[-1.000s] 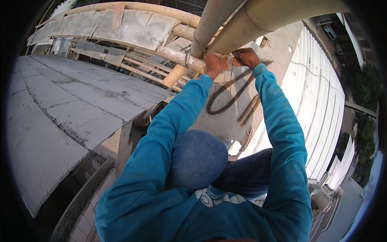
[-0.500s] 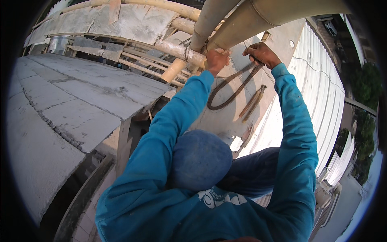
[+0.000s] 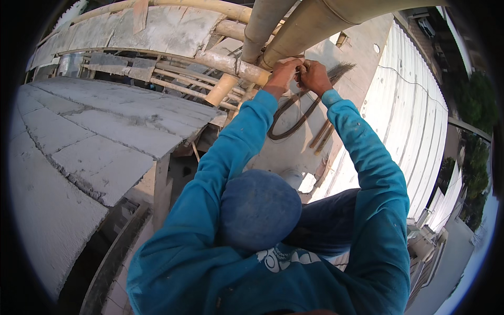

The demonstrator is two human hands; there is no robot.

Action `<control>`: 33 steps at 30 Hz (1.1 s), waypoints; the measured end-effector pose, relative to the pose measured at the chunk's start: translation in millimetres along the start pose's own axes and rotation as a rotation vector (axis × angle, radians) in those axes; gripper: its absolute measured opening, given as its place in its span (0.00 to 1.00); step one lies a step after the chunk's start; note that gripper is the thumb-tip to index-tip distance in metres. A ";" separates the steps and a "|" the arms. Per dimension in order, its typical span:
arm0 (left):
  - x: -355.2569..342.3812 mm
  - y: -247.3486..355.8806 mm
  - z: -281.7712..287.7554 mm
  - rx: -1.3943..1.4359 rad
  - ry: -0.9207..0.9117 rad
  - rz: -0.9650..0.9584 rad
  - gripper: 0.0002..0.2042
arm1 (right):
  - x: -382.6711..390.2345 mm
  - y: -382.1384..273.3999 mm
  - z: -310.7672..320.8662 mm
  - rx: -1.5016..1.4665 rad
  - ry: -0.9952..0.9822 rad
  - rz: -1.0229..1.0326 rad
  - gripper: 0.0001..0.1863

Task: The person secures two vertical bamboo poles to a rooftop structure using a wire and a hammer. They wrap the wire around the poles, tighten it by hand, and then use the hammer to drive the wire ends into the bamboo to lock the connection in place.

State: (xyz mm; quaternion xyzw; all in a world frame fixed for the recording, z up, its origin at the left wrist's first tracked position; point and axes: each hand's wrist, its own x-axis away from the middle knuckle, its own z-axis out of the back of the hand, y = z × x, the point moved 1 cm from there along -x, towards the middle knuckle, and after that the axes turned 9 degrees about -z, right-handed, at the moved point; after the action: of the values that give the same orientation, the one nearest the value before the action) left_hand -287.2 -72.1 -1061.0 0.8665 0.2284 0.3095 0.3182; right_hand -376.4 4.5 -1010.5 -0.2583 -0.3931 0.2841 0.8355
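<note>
My left hand (image 3: 283,73) is closed at the foot of a thick bamboo pole (image 3: 294,37), where it meets a horizontal pole (image 3: 231,63); what its fingers hold is too small to make out. My right hand (image 3: 314,77) pinches a thin wire beside it, the fingers of both nearly touching. Below them lies a long looped bundle of dark wire (image 3: 286,118) on a grey slab (image 3: 283,157), with loose ends fanning out at the upper right. A long two-handled tool (image 3: 321,137) rests right of the loop, partly behind my right arm.
Cracked concrete panels (image 3: 84,157) slope at left above dark gaps. Bamboo railings with sheet scraps (image 3: 131,29) run across the upper left. White corrugated roofing (image 3: 399,131) drops away at right, with trees (image 3: 475,105) beyond. My bent knee (image 3: 260,210) is below the hands.
My right hand swung out rightward with a wire half a second ago and has since come back left against my left hand, which has moved slightly upward.
</note>
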 end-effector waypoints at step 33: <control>6.3 7.2 -1.5 -0.264 -0.033 -0.077 0.10 | -14.4 21.8 21.1 0.148 0.174 0.375 0.15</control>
State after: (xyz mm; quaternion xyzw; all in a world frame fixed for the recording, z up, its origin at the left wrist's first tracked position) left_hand -282.3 -72.8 -1052.6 0.8126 0.2137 0.3101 0.4448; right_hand -407.0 14.5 -1020.4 -0.2884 -0.2423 0.4394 0.8155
